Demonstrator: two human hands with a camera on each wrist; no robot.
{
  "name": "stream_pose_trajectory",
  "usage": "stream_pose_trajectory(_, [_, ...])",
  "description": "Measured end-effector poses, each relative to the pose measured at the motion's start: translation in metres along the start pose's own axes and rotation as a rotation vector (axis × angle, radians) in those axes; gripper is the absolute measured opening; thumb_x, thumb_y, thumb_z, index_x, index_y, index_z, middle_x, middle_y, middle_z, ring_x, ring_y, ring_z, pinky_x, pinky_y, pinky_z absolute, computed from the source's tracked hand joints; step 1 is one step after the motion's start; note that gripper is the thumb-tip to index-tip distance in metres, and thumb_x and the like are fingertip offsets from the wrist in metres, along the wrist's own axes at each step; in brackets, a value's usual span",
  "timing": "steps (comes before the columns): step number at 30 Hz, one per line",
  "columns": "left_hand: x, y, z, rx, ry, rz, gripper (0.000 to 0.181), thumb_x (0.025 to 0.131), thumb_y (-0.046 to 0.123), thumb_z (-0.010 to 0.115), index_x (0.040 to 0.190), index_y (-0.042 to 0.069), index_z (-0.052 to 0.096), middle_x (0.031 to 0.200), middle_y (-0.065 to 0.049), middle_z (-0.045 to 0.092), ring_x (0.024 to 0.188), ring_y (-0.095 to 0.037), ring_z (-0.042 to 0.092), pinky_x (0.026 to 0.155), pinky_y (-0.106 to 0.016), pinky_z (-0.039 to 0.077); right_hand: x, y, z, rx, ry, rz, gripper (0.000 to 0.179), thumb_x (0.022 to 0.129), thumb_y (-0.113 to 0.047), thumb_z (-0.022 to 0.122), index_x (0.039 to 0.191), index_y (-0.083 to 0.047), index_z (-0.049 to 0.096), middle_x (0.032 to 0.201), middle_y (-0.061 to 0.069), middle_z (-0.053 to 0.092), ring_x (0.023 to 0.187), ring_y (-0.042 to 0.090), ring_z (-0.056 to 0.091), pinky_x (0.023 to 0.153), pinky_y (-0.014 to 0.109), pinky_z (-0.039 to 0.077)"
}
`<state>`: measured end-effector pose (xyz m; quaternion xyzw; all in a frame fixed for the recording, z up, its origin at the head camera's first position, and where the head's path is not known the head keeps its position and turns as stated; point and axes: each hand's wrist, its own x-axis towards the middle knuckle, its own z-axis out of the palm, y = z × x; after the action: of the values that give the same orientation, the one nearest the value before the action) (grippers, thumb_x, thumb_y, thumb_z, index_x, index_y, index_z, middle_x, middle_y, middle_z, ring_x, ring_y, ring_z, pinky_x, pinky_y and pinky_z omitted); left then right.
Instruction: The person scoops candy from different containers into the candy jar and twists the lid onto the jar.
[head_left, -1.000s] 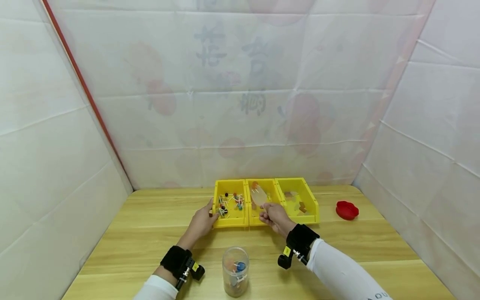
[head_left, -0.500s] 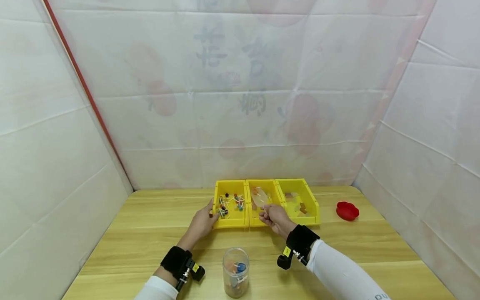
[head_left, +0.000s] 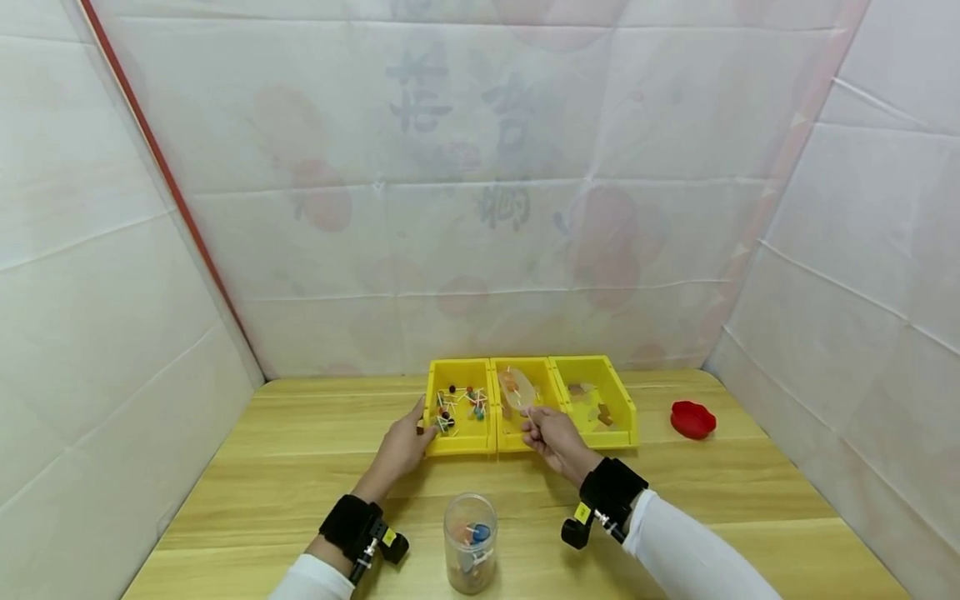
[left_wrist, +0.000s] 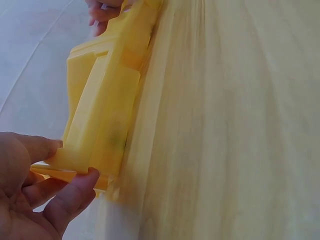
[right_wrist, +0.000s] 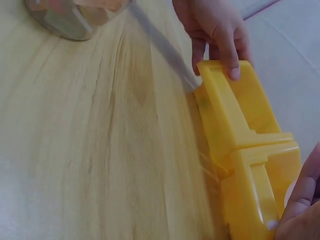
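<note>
In the head view, my left hand (head_left: 405, 439) grips the left end of a yellow bin (head_left: 459, 445), thumb in front and fingers at its side. This bin contains several small balls on white sticks (head_left: 477, 407). My right hand (head_left: 558, 437) pinches the thin handle of a translucent scoop (head_left: 528, 394) over the middle yellow bin (head_left: 547, 367). Orange pieces with white sticks (head_left: 512, 382) show at the scoop's bowl. In the right wrist view, the left thumb (right_wrist: 229, 57) lies over the bin's rim; the scoop is mostly hidden there.
A third yellow bin (head_left: 626, 408) with flat brown and pale pieces adjoins on the right. Farther right lies a red scalloped dish (head_left: 693, 420). A clear jar (head_left: 471, 575) with blue, orange and white pieces stands near the front. White sheeting encloses the wooden table (head_left: 300, 467).
The scoop's bowl has shifted slightly and levelled, and orange pieces now appear at its middle rather than its far tip. My right forearm has moved slightly right; my left hand stays put.
</note>
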<state>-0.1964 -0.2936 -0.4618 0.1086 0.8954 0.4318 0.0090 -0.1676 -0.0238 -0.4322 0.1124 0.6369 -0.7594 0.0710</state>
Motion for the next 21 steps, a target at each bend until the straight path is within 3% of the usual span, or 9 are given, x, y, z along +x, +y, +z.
stream_pose_trajectory(6, [-0.007, -0.007, -0.003, -0.065, -0.008, 0.017, 0.068, 0.1, 0.03, 0.059, 0.156, 0.01, 0.025, 0.135, -0.023, 0.054, 0.092, -0.026, 0.066, 0.059, -0.03, 0.053, -0.006, 0.0, -0.001, -0.042, 0.019, -0.038, 0.038, 0.107, -0.021, 0.041, 0.135, 0.004, 0.051, 0.083, 0.006, 0.051, 0.062, 0.011, 0.044, 0.056, 0.024, 0.04])
stream_pose_trajectory(9, [-0.012, -0.011, -0.006, -0.102, -0.003, 0.031, 0.068, 0.1, 0.031, 0.059, 0.156, 0.011, 0.026, 0.14, -0.021, 0.05, 0.108, -0.032, 0.062, 0.066, -0.03, 0.056, -0.008, -0.001, -0.003, -0.026, 0.017, -0.053, 0.038, 0.107, -0.021, 0.042, 0.135, 0.004, 0.05, 0.082, 0.005, 0.051, 0.061, 0.01, 0.043, 0.056, 0.024, 0.039])
stream_pose_trajectory(13, [-0.018, -0.013, -0.011, -0.127, 0.004, 0.051, 0.067, 0.099, 0.03, 0.059, 0.155, 0.01, 0.028, 0.139, -0.019, 0.052, 0.113, -0.035, 0.059, 0.071, -0.031, 0.058, -0.011, -0.001, -0.008, 0.008, 0.014, -0.066, 0.039, 0.107, -0.021, 0.043, 0.136, 0.002, 0.051, 0.079, 0.003, 0.049, 0.06, 0.01, 0.04, 0.055, 0.023, 0.039])
stream_pose_trajectory(21, [-0.032, -0.011, -0.018, -0.028, 0.06, 0.118, 0.061, 0.099, 0.033, 0.06, 0.151, 0.01, 0.038, 0.134, -0.013, 0.058, 0.112, -0.031, 0.06, 0.086, -0.047, 0.053, -0.018, 0.0, -0.018, -0.031, 0.009, -0.091, 0.038, 0.106, -0.024, 0.046, 0.134, -0.001, 0.056, 0.072, 0.0, 0.049, 0.054, 0.007, 0.04, 0.051, 0.02, 0.041])
